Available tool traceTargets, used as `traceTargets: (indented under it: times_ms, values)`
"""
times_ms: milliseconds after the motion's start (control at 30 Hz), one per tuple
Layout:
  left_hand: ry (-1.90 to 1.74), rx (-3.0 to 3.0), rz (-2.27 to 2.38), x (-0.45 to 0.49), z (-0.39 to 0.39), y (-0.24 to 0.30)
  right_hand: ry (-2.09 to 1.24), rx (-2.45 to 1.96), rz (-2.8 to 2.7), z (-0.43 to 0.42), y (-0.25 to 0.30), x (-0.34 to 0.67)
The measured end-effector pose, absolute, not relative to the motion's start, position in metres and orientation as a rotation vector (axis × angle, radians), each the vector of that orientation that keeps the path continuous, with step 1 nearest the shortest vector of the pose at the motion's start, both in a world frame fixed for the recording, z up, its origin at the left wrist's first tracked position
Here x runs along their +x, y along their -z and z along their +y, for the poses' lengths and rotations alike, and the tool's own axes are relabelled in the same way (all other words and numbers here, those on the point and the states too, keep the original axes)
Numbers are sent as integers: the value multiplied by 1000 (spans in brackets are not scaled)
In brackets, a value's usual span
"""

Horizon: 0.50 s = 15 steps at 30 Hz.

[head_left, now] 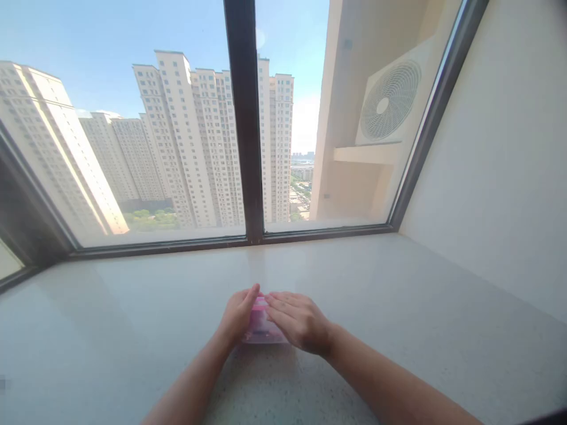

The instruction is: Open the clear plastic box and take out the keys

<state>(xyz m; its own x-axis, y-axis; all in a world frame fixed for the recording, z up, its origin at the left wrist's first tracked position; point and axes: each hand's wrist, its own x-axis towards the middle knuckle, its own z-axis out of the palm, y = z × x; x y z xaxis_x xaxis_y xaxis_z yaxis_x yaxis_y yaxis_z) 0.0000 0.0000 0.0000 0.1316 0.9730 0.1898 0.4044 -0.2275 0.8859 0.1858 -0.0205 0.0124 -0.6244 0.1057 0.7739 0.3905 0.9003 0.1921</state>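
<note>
A small see-through plastic box [264, 332] with a pink band along its upper edge rests on the pale sill, between my two hands. Around its left side curls my left hand [239, 311], thumb raised along the upper edge and the other fingers mostly hidden behind the box. From the right, my right hand [297, 319] lies over the top and right side, its fingers stretched out and close together, with the thumb out of sight. Some pinkish contents show dimly through the front wall, too blurred to name.
The pale speckled sill [146, 313] spreads out around the box. Behind it stands a window with a dark frame [250, 141]. A white wall [500, 159] closes the right side. Outside the glass are tall buildings [186, 130] and an air-conditioner unit [390, 97].
</note>
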Motion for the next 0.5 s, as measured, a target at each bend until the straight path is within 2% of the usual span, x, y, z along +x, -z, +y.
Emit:
traceTargets:
  times_ms: [233, 500]
  values:
    - [-994, 1687, 1321, 3, -1, 2, 230, -442, -2184, -19, -10, 185]
    - [-1222, 1849, 1248, -9, -3, -4, 140, -416, -2127, -16, -15, 188]
